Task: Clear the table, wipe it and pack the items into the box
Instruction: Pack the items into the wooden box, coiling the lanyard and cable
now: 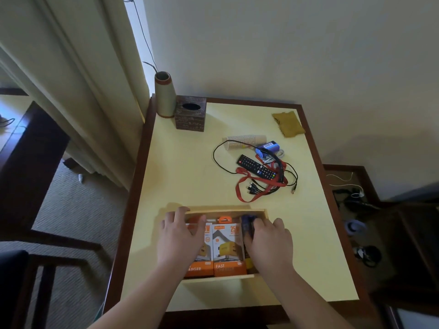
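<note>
Box: the shallow wooden box [260, 212] sits on your bench [180, 172] at the near edge, between your forearms.
Box contents: two orange-and-white fast-charger packs [228, 248] lie side by side inside; a dark blue item [247, 223] lies at the right end.
Left hand: your left hand [181, 236] lies flat, fingers spread and straight, over the left pack and the box's left rim.
Right hand: your right hand [269, 238] covers the right end; its fingers curl over the dark blue item.
Still out: a remote control [256, 166], red lanyard [244, 194], black cable [217, 160], stacked paper cups [242, 141] and a small blue box [269, 146] cluster mid-bench.
Cloth: a folded yellow cloth [287, 124] lies by the far right corner.
Far left corner: a tissue box [190, 113] touches a tall vase [164, 96].
</note>
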The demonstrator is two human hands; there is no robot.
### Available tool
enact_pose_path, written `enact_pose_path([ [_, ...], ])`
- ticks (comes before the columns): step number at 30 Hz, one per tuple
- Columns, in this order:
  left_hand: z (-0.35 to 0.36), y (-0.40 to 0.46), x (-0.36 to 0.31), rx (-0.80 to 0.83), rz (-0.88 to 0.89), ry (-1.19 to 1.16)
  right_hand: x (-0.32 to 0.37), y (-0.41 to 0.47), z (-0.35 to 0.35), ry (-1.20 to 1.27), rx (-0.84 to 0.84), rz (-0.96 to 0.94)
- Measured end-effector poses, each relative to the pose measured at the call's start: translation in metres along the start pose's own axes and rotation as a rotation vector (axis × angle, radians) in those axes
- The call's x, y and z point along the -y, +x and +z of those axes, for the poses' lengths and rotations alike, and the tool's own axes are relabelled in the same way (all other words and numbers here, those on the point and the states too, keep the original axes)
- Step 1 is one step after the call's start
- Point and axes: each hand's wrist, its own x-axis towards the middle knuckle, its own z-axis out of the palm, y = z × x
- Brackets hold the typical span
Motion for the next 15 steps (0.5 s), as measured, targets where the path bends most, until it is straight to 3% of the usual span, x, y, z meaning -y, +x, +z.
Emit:
enact_pose_path([
  [15, 0.005, 0.0, 0.0, -0.016, -0.016, -0.001, 0.002, 0.01, 0.009, -0.099, 0.054, -0.059],
])
